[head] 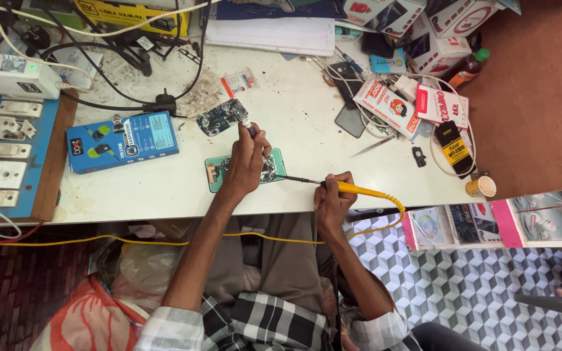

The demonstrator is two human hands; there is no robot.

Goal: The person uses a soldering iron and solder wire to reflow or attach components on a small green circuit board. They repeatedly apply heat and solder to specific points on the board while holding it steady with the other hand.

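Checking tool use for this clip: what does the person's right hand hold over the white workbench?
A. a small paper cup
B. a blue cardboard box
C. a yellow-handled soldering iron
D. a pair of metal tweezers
C: the right hand grips the yellow-handled soldering iron, its dark tip reaching toward the opened phone on the green mat beneath the left hand.

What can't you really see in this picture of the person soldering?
Head view only:
- Soldering iron tip's contact spot: too small, part hidden by the left hand.
- Thin tool in the left hand: too small to identify.
- Opened phone: middle covered by that hand.
- Right hand: its grip on the iron faces away.
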